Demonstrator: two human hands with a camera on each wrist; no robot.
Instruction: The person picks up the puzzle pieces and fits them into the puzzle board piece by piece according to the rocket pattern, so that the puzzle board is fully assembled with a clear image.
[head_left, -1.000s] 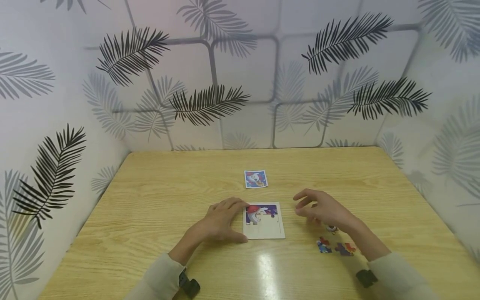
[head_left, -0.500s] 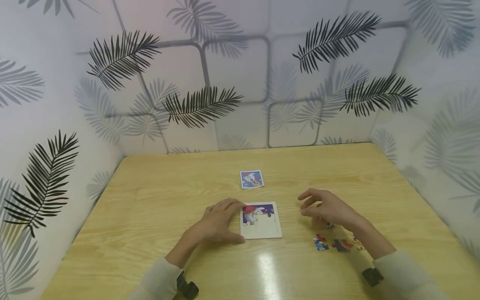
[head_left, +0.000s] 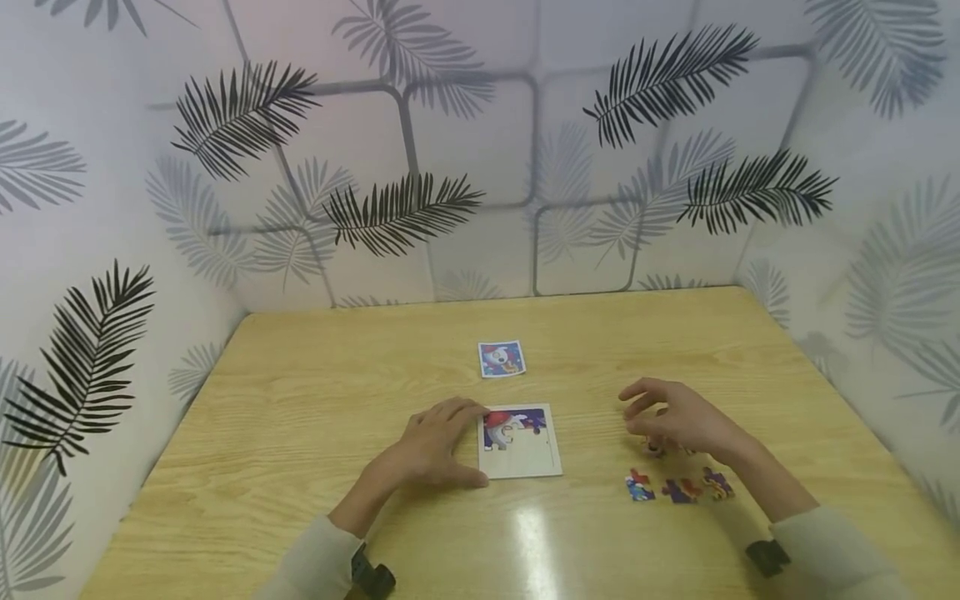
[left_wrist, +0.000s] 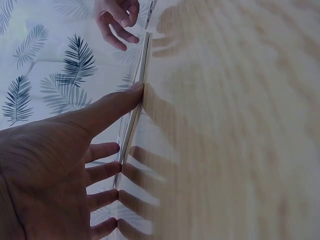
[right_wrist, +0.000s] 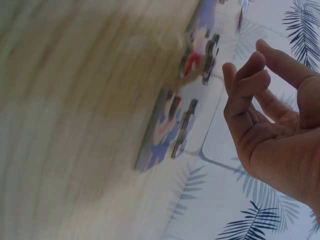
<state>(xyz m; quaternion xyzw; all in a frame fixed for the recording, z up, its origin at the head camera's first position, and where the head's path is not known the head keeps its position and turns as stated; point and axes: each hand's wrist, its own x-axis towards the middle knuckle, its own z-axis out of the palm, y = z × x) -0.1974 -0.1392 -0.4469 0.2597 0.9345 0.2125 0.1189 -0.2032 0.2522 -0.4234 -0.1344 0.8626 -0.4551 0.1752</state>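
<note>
My left hand (head_left: pixel 435 446) rests at the left side of a white-framed jigsaw board (head_left: pixel 525 463). Its thumb touches the near left corner and its index finger the far left one; in the left wrist view the straight thumb lies against the board's edge (left_wrist: pixel 135 107). Fitted pieces (head_left: pixel 507 421) fill the board's upper part, showing a red and white figure on purple. Over loose jigsaw pieces (head_left: pixel 681 491) to the right hovers my right hand (head_left: pixel 682 417), fingers loosely bent and holding nothing. In the right wrist view the pieces (right_wrist: pixel 162 132) lie below the fingers, apart from them.
A small picture card (head_left: pixel 502 358) of a white dog-like figure lies behind the board. The wooden table (head_left: pixel 337 367) meets a leaf-patterned wall covering (head_left: pixel 465 125) at its back. Part of the loose pieces is hidden under my right hand.
My right hand has moved rightward, away from the board and over the loose pieces. The left hand stays at the board. The head view has shifted slightly.
</note>
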